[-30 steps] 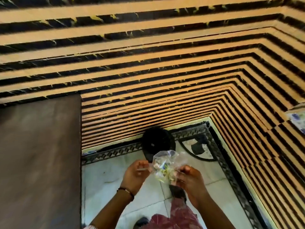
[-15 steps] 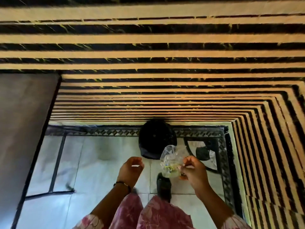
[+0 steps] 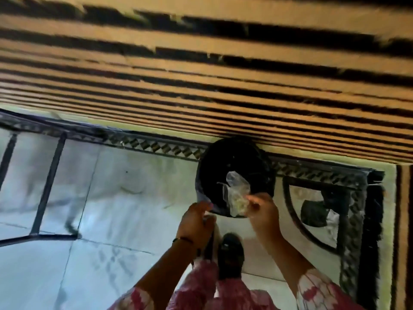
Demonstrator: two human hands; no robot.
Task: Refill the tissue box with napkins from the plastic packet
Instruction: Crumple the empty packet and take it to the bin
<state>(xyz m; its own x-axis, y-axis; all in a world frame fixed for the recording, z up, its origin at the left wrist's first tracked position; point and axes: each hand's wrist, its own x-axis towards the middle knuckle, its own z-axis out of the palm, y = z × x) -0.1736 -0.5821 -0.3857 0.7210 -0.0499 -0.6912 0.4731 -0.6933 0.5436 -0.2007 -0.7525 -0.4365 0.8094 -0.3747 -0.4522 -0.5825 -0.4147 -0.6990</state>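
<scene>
My right hand (image 3: 262, 209) pinches a crumpled clear plastic packet (image 3: 237, 193) that looks empty, with a bit of yellowish print showing through. The packet hangs over the open mouth of a round black bin (image 3: 237, 157) on the floor against the wall. My left hand (image 3: 196, 220) is at the bin's near rim with its fingers curled. Motion blur hides whether it grips the rim. No tissue box or napkins are in view.
The bin stands against an orange-and-black striped wall (image 3: 201, 74). The floor (image 3: 111, 186) is pale tile with a dark patterned border (image 3: 156, 146). My dark shoe (image 3: 231, 247) and pink patterned clothing (image 3: 201, 287) are just below my hands.
I have come closer to the bin and the view has swung left. My right hand has carried the packet over the bin's mouth. My left hand has let go of it and gone to the rim.
</scene>
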